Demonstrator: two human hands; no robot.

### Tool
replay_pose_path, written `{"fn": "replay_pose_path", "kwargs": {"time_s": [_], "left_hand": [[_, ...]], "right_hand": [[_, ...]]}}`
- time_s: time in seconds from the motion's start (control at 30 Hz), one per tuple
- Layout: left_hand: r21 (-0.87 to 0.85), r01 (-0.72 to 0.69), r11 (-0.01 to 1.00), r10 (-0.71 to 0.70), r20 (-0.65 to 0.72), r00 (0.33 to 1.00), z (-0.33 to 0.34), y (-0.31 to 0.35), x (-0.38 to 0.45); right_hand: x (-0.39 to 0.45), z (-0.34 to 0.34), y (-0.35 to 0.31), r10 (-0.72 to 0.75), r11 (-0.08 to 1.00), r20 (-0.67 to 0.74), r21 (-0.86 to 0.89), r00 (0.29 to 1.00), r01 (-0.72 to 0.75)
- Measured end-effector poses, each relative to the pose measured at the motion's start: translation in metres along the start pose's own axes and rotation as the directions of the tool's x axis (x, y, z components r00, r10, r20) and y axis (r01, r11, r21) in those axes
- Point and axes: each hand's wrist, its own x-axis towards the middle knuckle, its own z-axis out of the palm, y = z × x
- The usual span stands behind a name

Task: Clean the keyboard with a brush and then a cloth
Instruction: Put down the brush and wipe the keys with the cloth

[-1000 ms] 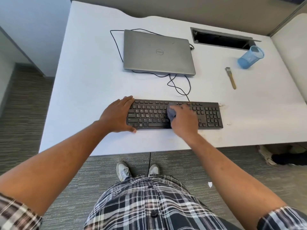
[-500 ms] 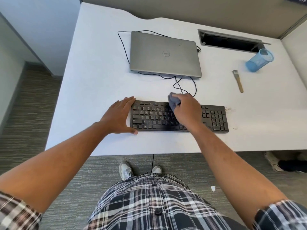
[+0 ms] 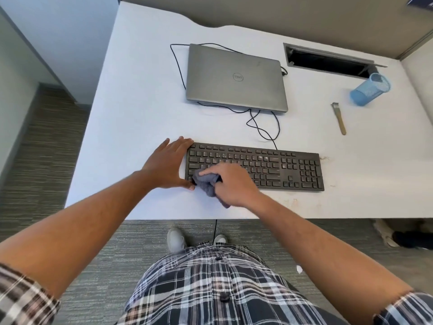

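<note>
Cloth (image 3: 206, 181): soft, limp, light; best bunched in the palm.
Right hand (image 3: 232, 184) grip closed round it on keyboard (image 3: 269, 165); left hand (image 3: 167, 164) flat, steadying.

My right hand (image 3: 234, 184) with the grey cloth (image 3: 207, 181) has swept from the middle of the keyboard (image 3: 269, 165), up at its far edge half a second ago, down to the near left corner. Cloth now trails over the front edge, just beside my left thumb.
</note>
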Motion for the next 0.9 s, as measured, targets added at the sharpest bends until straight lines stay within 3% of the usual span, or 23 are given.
{"fn": "replay_pose_path", "kwargs": {"time_s": [0.07,0.17,0.23,0.37,0.43,0.5,0.57,0.63,0.67,0.77,0.9], "left_hand": [[-0.003,-0.001,1.0,0.001,-0.001,1.0,0.0,-0.001,0.0],[-0.016,0.0,1.0,-0.001,-0.002,1.0,0.001,-0.001,-0.001],[-0.023,0.0,1.0,0.0,-0.004,1.0,0.002,-0.001,-0.001],[-0.026,0.002,1.0,-0.002,-0.009,1.0,0.005,-0.003,0.0],[-0.033,0.002,0.999,-0.003,-0.013,1.0,0.007,-0.004,0.0],[-0.031,-0.005,1.0,0.005,0.003,1.0,0.007,-0.006,0.001],[-0.032,-0.016,0.999,0.017,0.033,0.999,0.005,-0.009,0.001],[-0.041,-0.029,0.999,0.031,0.05,0.998,0.002,-0.012,0.002],[-0.047,-0.032,0.998,0.034,0.053,0.998,0.001,-0.013,0.003],[-0.065,-0.024,0.998,0.027,0.044,0.999,0.003,-0.013,0.004],[-0.086,-0.022,0.996,0.024,0.026,0.999,0.006,-0.015,0.004]], "right_hand": [[0.01,-0.019,0.009,0.069,0.995,-0.063,0.075,0.996,-0.065],[0.03,-0.029,0.029,0.141,0.983,-0.319,-0.067,0.937,-0.171],[0.031,-0.014,0.027,0.113,0.967,-0.285,-0.189,0.952,-0.172],[0.011,0.019,-0.002,-0.037,0.975,-0.139,-0.222,0.99,0.005],[0.006,0.016,-0.008,-0.081,0.983,-0.025,-0.168,0.996,0.076],[0.01,-0.006,-0.01,-0.058,0.998,0.063,-0.001,0.996,0.058],[0.022,-0.024,-0.002,-0.008,0.996,-0.034,0.091,0.999,0.011],[0.038,-0.034,0.01,0.026,1.0,-0.26,0.001,0.965,-0.026],[0.044,-0.032,0.016,0.031,0.997,-0.309,-0.061,0.951,-0.052],[0.038,-0.002,0.013,0.015,0.979,-0.218,-0.195,0.976,-0.059],[0.012,0.022,-0.008,-0.15,0.972,-0.026,-0.186,0.988,0.142]]}}
